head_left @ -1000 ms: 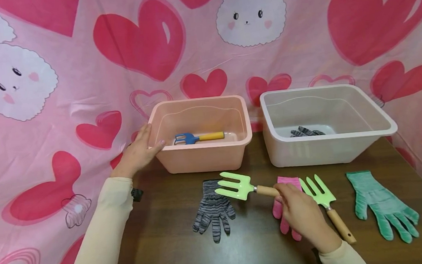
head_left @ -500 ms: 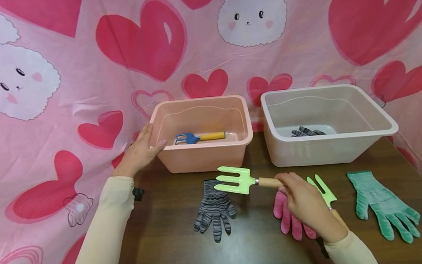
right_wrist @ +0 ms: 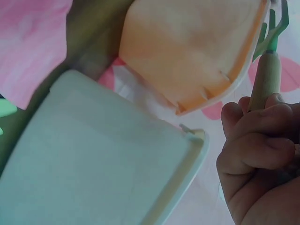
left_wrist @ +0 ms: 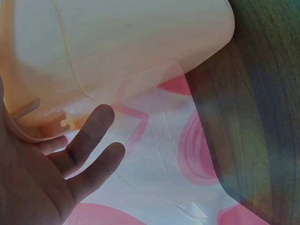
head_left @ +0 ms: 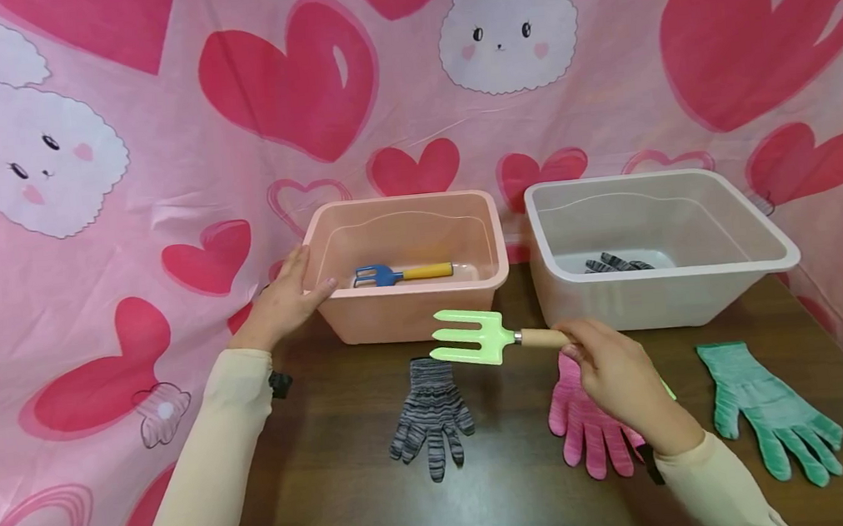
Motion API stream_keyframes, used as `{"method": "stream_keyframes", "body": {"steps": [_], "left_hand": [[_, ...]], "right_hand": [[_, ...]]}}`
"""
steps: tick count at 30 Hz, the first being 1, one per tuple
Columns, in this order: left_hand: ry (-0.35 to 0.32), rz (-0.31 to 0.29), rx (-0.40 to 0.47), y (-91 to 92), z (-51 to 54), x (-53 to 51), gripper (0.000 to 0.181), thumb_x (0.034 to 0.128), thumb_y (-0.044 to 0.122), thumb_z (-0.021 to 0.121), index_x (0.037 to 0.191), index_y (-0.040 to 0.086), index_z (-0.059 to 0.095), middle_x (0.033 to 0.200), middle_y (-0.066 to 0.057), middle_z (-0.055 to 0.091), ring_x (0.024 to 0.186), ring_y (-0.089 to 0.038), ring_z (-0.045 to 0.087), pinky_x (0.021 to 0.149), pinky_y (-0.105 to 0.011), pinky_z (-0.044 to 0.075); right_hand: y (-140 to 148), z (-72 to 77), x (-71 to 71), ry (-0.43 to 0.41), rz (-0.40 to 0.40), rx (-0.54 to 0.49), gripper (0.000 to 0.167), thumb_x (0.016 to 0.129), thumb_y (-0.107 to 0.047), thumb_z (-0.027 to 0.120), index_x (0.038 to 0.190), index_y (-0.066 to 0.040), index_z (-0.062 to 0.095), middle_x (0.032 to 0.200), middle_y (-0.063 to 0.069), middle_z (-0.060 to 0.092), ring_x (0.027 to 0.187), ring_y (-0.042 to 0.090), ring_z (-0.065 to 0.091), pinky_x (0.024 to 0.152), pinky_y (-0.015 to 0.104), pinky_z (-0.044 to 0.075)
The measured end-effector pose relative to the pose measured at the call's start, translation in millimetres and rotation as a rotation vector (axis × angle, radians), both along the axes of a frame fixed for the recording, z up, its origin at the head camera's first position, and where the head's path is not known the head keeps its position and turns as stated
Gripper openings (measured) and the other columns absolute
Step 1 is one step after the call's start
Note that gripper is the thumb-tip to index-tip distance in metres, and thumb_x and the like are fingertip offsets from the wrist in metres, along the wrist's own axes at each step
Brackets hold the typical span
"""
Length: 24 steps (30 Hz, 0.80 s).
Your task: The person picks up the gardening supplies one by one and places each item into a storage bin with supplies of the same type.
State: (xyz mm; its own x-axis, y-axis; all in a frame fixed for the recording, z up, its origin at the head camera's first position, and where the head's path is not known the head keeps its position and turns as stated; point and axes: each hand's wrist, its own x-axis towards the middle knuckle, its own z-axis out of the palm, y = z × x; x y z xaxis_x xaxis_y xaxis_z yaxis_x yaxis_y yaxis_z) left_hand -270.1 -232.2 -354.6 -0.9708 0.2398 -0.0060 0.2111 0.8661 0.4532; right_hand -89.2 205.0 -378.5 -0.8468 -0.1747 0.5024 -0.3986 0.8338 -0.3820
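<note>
My right hand (head_left: 615, 375) grips the wooden handle of a light green hand fork (head_left: 473, 338), tines pointing left, above the table in front of the bins. In the right wrist view, curled fingers (right_wrist: 255, 136) wrap that handle. My left hand (head_left: 282, 304) rests at the left front corner of the peach plastic bin (head_left: 411, 318). Its thumb lies along the rim; the left wrist view shows its fingers (left_wrist: 96, 133) spread and fairly straight outside the bin. A blue fork with a yellow handle (head_left: 425, 271) lies inside this bin.
The grey-white bin (head_left: 621, 304) on the right contains dark striped gloves (head_left: 613, 263). On the table lie a grey striped glove (head_left: 431, 417), a pink glove (head_left: 586, 424) and a green glove (head_left: 769, 412). Another green fork (head_left: 668, 389) is mostly hidden behind my right hand.
My right hand has lifted the green hand fork up and away from me, toward the bins, uncovering more of the pink glove and covering the other fork. The left hand keeps its place.
</note>
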Motion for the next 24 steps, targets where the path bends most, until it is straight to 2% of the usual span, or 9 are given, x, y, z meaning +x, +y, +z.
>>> {"method": "stream_keyframes", "body": {"steps": [4, 10, 18, 24], "left_hand": [[-0.006, 0.005, -0.002, 0.1, -0.2, -0.2, 0.102, 0.0935, 0.073, 0.044, 0.163, 0.016, -0.003, 0.169, -0.013, 0.001, 0.148, -0.047, 0.018, 0.112, -0.067, 0.022], [-0.004, 0.01, -0.001, 0.6, -0.4, -0.1, 0.097, 0.097, 0.064, 0.049, 0.163, 0.016, -0.002, 0.169, -0.013, 0.001, 0.148, -0.047, 0.018, 0.112, -0.068, 0.023], [0.008, 0.011, 0.003, 1.2, -2.6, -1.1, 0.095, 0.0974, 0.061, 0.05, 0.164, 0.015, 0.0, 0.169, -0.013, 0.003, 0.147, -0.047, 0.02, 0.111, -0.068, 0.023], [-0.009, 0.02, -0.004, 1.3, -1.1, 0.1, 0.102, 0.0933, 0.072, 0.046, 0.163, 0.017, -0.002, 0.169, -0.012, 0.002, 0.148, -0.047, 0.019, 0.11, -0.069, 0.023]], "right_hand": [[3.0, 7.3, -5.2, 0.0, -0.003, -0.005, 0.027, 0.088, 0.005, 0.072, 0.114, -0.001, 0.067, 0.098, 0.011, 0.067, 0.083, 0.031, 0.065, 0.069, 0.055, 0.053], [3.8, 13.6, -12.3, -0.005, -0.004, 0.001, 0.026, 0.089, 0.005, 0.07, 0.115, 0.001, 0.066, 0.094, 0.011, 0.065, 0.077, 0.03, 0.061, 0.067, 0.053, 0.052], [-0.2, 20.7, -22.6, -0.052, -0.011, -0.008, 0.023, 0.092, 0.004, 0.066, 0.115, 0.0, 0.066, 0.098, 0.015, 0.066, 0.082, 0.034, 0.061, 0.072, 0.056, 0.051], [-6.2, 23.8, -33.3, -0.073, -0.015, -0.013, 0.021, 0.093, 0.001, 0.066, 0.113, -0.003, 0.067, 0.098, 0.013, 0.065, 0.085, 0.032, 0.061, 0.074, 0.056, 0.05]]}}
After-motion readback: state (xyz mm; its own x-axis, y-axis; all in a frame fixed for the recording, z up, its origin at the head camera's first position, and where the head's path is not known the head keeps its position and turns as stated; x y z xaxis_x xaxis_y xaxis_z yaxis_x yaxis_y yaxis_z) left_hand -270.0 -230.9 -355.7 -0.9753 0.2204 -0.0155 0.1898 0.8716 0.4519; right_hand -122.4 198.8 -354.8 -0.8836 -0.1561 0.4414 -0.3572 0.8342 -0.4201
